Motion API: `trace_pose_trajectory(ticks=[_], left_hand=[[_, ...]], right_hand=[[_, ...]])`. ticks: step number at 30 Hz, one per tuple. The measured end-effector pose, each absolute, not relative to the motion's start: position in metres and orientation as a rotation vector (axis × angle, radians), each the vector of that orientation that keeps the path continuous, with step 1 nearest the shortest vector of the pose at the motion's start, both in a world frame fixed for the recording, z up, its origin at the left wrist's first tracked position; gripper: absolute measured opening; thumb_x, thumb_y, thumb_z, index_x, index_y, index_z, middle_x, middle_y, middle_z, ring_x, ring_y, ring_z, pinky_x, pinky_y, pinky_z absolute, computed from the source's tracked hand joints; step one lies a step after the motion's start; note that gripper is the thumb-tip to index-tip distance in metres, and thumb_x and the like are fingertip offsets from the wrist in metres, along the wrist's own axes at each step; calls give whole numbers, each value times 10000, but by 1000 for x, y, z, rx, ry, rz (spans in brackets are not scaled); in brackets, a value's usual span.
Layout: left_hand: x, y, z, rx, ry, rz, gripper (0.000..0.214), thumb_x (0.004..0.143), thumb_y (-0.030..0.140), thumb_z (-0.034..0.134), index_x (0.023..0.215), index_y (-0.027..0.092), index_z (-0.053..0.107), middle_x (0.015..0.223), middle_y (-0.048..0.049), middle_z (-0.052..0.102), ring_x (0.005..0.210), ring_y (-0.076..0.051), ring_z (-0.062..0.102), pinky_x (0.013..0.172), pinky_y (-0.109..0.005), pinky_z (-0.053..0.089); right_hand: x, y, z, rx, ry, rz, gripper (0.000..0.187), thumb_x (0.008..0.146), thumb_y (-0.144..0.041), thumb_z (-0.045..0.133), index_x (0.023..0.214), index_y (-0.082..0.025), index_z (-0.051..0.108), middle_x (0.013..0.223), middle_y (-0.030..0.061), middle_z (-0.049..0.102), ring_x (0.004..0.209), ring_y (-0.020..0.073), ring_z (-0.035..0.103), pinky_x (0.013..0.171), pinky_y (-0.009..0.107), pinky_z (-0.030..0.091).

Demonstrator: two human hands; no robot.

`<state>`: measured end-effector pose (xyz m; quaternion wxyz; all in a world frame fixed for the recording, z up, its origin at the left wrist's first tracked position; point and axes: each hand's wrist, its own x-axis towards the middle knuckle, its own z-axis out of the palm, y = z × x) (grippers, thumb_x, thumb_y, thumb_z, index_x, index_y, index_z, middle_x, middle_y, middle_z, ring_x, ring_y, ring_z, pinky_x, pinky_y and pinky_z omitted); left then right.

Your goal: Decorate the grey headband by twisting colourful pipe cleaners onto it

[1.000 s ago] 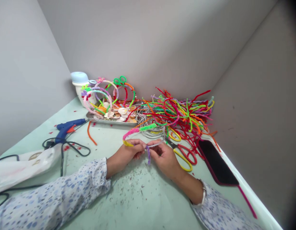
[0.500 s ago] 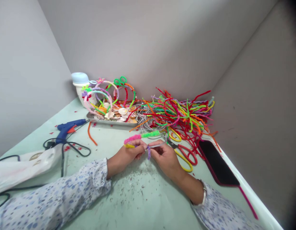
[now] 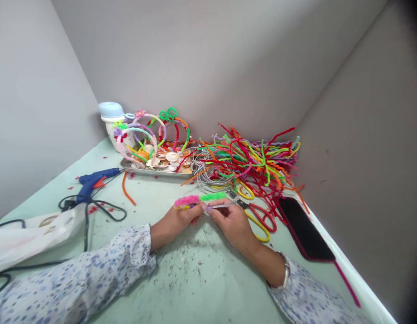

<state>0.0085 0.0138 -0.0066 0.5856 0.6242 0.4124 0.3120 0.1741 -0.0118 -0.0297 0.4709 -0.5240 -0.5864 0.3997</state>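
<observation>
Between my hands is a headband [image 3: 187,201] wrapped in fuzzy pipe cleaner, pink and green along its far side with yellow near my left fingers. My left hand [image 3: 179,220] is closed on its left part. My right hand [image 3: 232,221] pinches at a purple pipe cleaner [image 3: 208,209] by a bare, pale stretch of the band. The fingertips of both hands almost meet there and hide most of the purple piece. Just right of my right hand lie scissors with red handles [image 3: 264,216] and another pair with yellow handles [image 3: 258,227].
A metal tray [image 3: 157,172] of shells with several finished headbands [image 3: 150,135] stands at the back, beside a white bottle [image 3: 114,128]. Pipe cleaners [image 3: 255,157] are heaped at the back right. A glue gun [image 3: 93,182] and plastic bag [image 3: 46,229] lie left, a phone [image 3: 306,229] right.
The purple end that hung down between my hands is now mostly out of sight at my fingertips. The headband has tilted slightly, its green part lower. Both hands stay in nearly the same place.
</observation>
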Motion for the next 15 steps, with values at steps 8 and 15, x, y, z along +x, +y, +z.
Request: trace_pose_trajectory(ticks=[8, 15], left_hand=[[7, 14, -7, 1497, 1005, 717, 308, 843, 345, 490, 585, 178, 470, 546, 33, 428, 545, -115, 391, 541, -247, 299], [6, 16, -11, 1490, 909, 757, 154, 800, 245, 525, 667, 167, 528, 576, 33, 461, 528, -104, 404, 511, -232, 309]], right_hand=[[174, -13, -22, -1333, -1423, 1019, 191, 787, -370, 620, 774, -180, 638, 603, -16, 584, 546, 133, 505, 507, 235, 393], [172, -15, -14, -1379, -1326, 1120, 116, 755, -308, 623, 742, -193, 626, 526, -43, 537, 478, 124, 458, 463, 232, 346]])
